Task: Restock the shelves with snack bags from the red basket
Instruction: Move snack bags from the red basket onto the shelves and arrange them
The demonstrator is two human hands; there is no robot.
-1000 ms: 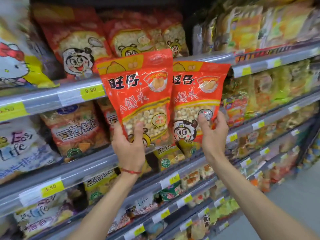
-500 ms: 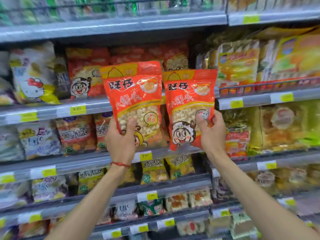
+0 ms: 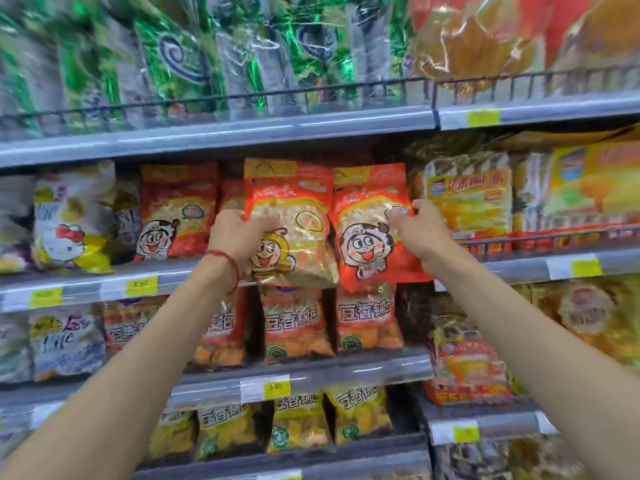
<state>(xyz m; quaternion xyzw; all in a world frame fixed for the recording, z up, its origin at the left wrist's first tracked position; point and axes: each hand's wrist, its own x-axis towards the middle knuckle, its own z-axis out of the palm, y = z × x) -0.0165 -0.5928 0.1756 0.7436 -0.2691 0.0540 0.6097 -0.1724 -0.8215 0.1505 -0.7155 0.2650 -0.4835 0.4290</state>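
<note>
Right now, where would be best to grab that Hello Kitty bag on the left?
Probably pinch the Hello Kitty bag near its top, coming from the front: it stands upright, its base rests on the shelf, and other bags crowd both sides.

Arms out fwd/up; left hand (image 3: pixel 239 234) (red wrist string (image 3: pixel 231 262)) grips left bag (image 3: pixel 298 206), right hand (image 3: pixel 421 233) grips right bag (image 3: pixel 363 216).

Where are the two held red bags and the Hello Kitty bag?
Left held bag (image 3: pixel 294 216): head view, clear snack window.
Right held bag (image 3: pixel 365 245): head view, cartoon face.
Hello Kitty bag (image 3: pixel 69 233): head view, red bow.
</note>
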